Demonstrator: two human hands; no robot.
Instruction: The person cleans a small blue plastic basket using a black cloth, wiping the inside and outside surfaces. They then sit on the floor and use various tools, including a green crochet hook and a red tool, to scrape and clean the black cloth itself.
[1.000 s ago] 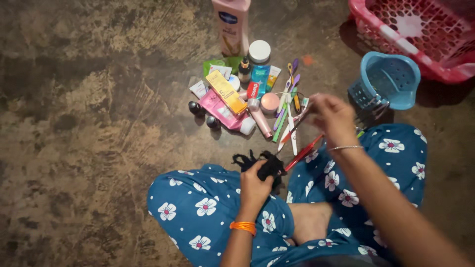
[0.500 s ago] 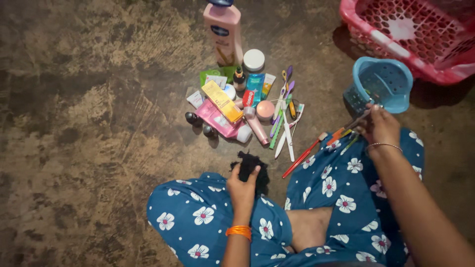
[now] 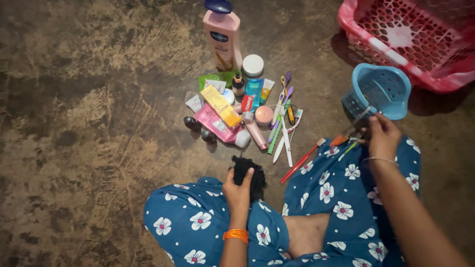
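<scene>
Head view: black hair-tie bundle (image 3: pixel 249 174) near centre, pinched in left hand (image 3: pixel 237 190) over the knee; probably soft, light, floppy, best gripped around its middle. Right hand (image 3: pixel 382 136) closed on thin sticks (image 3: pixel 349 132) beside blue cup (image 3: pixel 380 90). Farther left, toiletries (image 3: pixel 232 111), toothbrushes (image 3: pixel 283 121).

This looks to me like a home, with someone sitting cross-legged on a bare, mottled brown floor (image 3: pixel 89 123). Ahead of my left hand (image 3: pixel 238 187) I see a heap of household toiletries: a pink lotion bottle (image 3: pixel 223 37), a white-lidded jar (image 3: pixel 253 65), tubes (image 3: pixel 256 129) and toothbrushes (image 3: pixel 283 126). Just beyond my right hand (image 3: pixel 382 136) stands a small blue plastic basket (image 3: pixel 381 90), and past that a pink laundry-style basket (image 3: pixel 410 37). Flowered blue house trousers (image 3: pixel 341 198) fit that.
</scene>
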